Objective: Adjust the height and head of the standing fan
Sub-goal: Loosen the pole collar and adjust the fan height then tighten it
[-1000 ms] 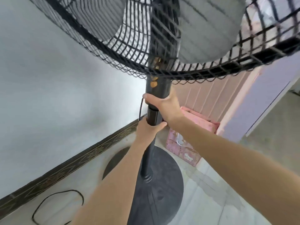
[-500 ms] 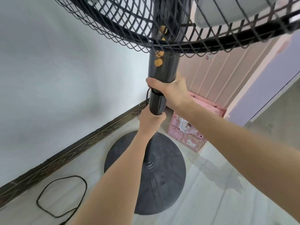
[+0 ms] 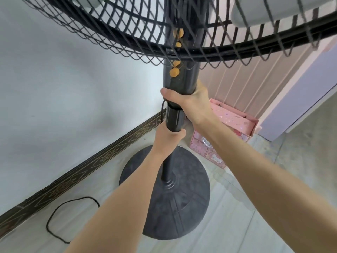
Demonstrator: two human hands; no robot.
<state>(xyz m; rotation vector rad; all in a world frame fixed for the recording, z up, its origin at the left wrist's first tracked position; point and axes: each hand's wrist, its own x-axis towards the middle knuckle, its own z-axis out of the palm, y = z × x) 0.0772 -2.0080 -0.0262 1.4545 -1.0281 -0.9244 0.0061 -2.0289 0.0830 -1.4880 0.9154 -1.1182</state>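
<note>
Fan [image 3: 179, 79] dead ahead at 12 o'clock, top-heavy, rigid pole. My right hand [image 3: 189, 105] wraps the upper column, left hand [image 3: 166, 137] closed under the height collar [image 3: 174, 118], probably loosening it.

your right hand [image 3: 193, 105] wraps the fan's column [image 3: 179, 80], its fingers [image 3: 168, 94] just above the collar [image 3: 174, 120]. your left hand [image 3: 168, 138] grips the pole [image 3: 168, 168] right below that collar. the grille [image 3: 127, 33] hangs above both sets of fingers, the base [image 3: 175, 203] lies on the floor [image 3: 237, 225] beneath them. right of your fingers stands a bag [image 3: 228, 132]; to their lower left a cord [image 3: 54, 212] loops beside the wall [image 3: 63, 88].
</note>
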